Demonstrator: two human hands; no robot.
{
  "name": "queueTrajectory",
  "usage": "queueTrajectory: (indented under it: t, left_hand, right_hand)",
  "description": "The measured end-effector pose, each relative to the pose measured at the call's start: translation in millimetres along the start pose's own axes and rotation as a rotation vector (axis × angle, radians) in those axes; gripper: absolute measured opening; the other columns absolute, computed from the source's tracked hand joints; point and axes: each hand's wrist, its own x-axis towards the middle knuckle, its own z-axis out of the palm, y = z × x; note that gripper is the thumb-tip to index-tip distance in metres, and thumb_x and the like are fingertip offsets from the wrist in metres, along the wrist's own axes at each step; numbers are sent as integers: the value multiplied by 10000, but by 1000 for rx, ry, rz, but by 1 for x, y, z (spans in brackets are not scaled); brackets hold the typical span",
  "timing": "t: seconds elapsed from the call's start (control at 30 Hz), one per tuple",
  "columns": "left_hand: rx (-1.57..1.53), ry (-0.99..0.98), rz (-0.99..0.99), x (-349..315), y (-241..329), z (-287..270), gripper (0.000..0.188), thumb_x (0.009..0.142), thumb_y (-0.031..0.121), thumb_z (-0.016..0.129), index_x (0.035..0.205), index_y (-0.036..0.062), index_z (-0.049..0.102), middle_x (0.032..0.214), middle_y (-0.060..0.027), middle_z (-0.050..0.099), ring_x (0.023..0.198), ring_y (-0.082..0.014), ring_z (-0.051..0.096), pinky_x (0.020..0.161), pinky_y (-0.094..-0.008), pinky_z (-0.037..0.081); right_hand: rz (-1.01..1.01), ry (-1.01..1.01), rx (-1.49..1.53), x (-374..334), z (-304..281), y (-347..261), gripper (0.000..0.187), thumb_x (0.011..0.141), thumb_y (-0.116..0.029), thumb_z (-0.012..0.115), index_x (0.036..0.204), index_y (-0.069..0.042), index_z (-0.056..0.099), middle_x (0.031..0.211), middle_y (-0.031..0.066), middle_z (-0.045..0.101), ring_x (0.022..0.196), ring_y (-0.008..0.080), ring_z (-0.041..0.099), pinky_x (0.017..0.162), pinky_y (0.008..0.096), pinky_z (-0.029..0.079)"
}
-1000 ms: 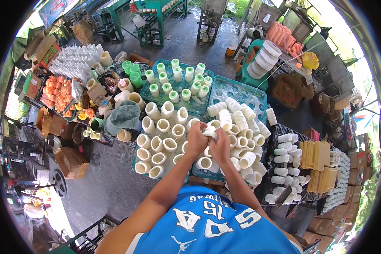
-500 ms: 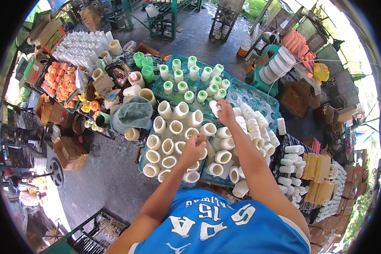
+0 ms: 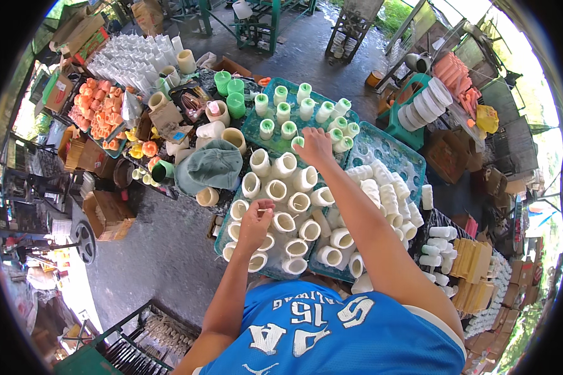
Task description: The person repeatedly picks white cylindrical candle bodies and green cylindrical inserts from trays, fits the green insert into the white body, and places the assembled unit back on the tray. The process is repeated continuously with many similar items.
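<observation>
My right hand (image 3: 314, 149) reaches to the near row of white candles with green tops, its fingers closed around the top of one candle (image 3: 298, 143). Other green-topped candles (image 3: 283, 112) stand upright around it on a blue-green tray (image 3: 256, 130). Over the left side of the nearer tray is my left hand (image 3: 255, 220), with fingers pinched together; whatever small thing is between them cannot be made out. Beneath and beside it stand several hollow white cylinders (image 3: 284, 222), open ends up. Some of these are hidden by my left hand and forearm.
Knobbly white pieces (image 3: 388, 192) lie stacked at the right, by a perforated tray (image 3: 413, 164). On the left are a grey-green cap (image 3: 209, 166), green cylinders (image 3: 235, 105) and orange pieces (image 3: 97, 106). A green stool (image 3: 397, 128) bears stacked white discs.
My right hand has moved left and away from a white cylinder to a green-topped candle. My left hand has shifted left over the hollow cylinders. The whole view has swung slightly.
</observation>
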Motion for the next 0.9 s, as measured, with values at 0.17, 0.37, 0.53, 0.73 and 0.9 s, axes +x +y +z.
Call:
queueTrajectory:
  t: [0.17, 0.37, 0.53, 0.73, 0.9]
  left_hand:
    - [20, 42, -28, -5, -6, -16, 257, 1084, 110, 596, 1313, 0, 632, 1232, -105, 732, 1049, -166, 693, 979, -328, 535]
    - [26, 55, -29, -16, -13, -29, 240, 1082, 78, 596, 1301, -15, 630, 1208, -110, 735, 1034, -174, 704, 961, -338, 542]
    - [-3, 56, -55, -22, -18, -39, 244, 1082, 73, 591, 1309, -12, 623, 1214, -99, 715, 1059, -173, 687, 982, -338, 535]
    - [-84, 74, -46, -24, -22, -46, 262, 1080, 57, 583, 1331, -15, 604, 1233, -110, 702, 1069, -171, 668, 1001, -334, 529]
    - [-109, 77, -76, -33, -34, -53, 258, 1080, 62, 581, 1327, -12, 599, 1233, -104, 694, 1062, -170, 665, 994, -330, 529]
  right_hand:
    - [60, -113, -17, 52, 22, -11, 624, 871, -494, 805, 1275, -47, 644, 1264, 149, 722, 1242, 345, 655, 1036, 502, 484]
    - [-23, -384, -66, 82, 30, -14, 713, 834, -487, 854, 1364, -77, 610, 1304, 149, 727, 1254, 349, 673, 1043, 511, 495]
    - [59, -390, -63, 82, 28, -24, 710, 848, -492, 847, 1375, -85, 599, 1356, 162, 701, 1248, 352, 682, 1036, 528, 511]
    - [117, -61, 190, 122, 37, -18, 601, 897, -382, 782, 1351, -55, 565, 1408, 188, 649, 1249, 384, 675, 990, 541, 552]
    - [210, -133, 123, 160, 39, -15, 570, 895, -348, 771, 1354, -70, 577, 1414, 170, 639, 1255, 381, 672, 996, 526, 560]
